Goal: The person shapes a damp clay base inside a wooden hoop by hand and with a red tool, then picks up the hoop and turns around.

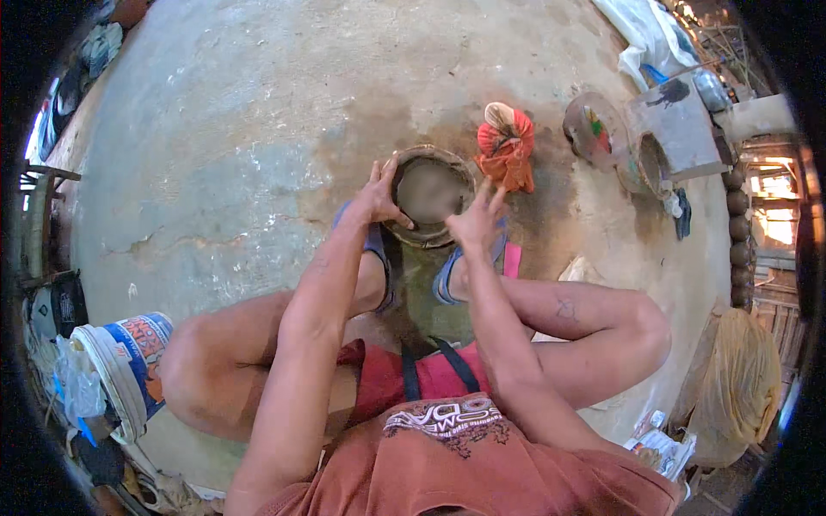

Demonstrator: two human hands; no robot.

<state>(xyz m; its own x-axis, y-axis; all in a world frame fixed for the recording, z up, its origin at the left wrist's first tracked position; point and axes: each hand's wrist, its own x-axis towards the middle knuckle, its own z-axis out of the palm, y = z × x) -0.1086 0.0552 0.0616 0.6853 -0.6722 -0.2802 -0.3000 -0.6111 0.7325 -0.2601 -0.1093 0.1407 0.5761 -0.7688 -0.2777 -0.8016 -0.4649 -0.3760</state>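
You are squatting on a bare concrete floor [258, 129], grey and worn, with a long crack running in from the left and a dark damp stain spreading around your work. Between your feet, in blue sandals [379, 249], a round clay pot [428, 194] is sitting on the floor, mouth up, its inside a dull grey-brown.

Your left hand [377, 196] is pressing against the pot's left rim, fingers spread and curved over the edge, holding nothing else. Your right hand [477, 217] is resting at the pot's lower right rim, fingers fanned wide, palm empty.

Just beside the pot on its right, a red and orange cloth bundle [508, 146] is lying on the wet patch. Farther right, well apart, a round dish [589, 129] is leaning near a grey slab [680, 129], with another round vessel [651, 163] against it. White sheeting [645, 34] is bunching at the top right.

At your left, a paint bucket [129, 361] is lying tilted, with plastic bags crowding beside it. A yellowish sack [731, 387] is slumping at the lower right, by a row of dark wooden posts [737, 224]. Daylight is glaring through at the right edge.
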